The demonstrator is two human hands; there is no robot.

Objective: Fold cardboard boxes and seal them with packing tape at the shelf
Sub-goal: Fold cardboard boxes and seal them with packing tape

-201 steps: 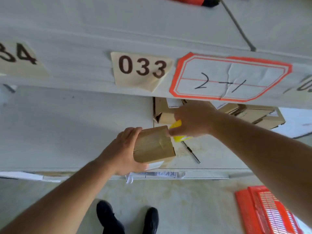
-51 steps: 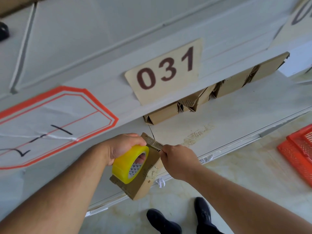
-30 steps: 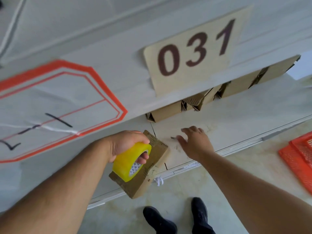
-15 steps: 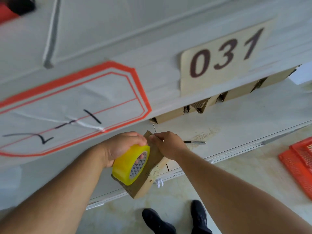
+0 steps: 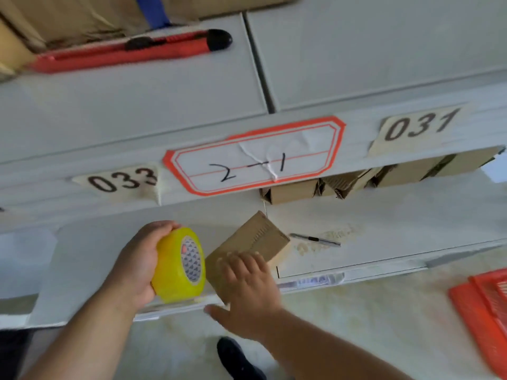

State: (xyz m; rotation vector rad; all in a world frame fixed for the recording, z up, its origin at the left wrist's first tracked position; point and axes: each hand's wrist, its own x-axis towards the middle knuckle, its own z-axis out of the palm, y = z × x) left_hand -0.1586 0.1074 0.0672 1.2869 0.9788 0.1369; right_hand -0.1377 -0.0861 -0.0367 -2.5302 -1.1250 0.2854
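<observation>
Left hand (image 5: 134, 267): grip clenched round a yellow roll of packing tape (image 5: 179, 266), fingers over the top of the roll, palm behind it, patterned core facing right. The roll is held just left of the box, above the front edge of the shelf (image 5: 384, 215).

Right hand (image 5: 247, 286): grip released, fingers straight and spread, laid flat on the near end of the box; thumb out to the left, below the box corner. Blurred, so whether it presses or only touches cannot be told.

Cardboard box (image 5: 253, 242): small, brown, folded up and closed, lying askew on the lower shelf near its front edge, far corner pointing toward the stored boxes. A line of tape appears to run along its top face; too blurred to confirm.

Nearby on the same shelf: a thin pen-like blade (image 5: 315, 239), just right of the box and apart from it; a row of folded boxes (image 5: 356, 179) at the back under the shelf lip. Upper shelf: a red utility knife (image 5: 129, 50). Shelf front: labels 033 (image 5: 123, 179), 2-1 (image 5: 255, 157), 031 (image 5: 419, 126). Floor, right: an orange crate (image 5: 482, 314).

Step in hand, by judgement: sealing, at the smoothing-down stage on this box.

Next move calls for: firm flat strokes along the seam, box steadied against the shelf, roll kept clear of the fresh strip.
</observation>
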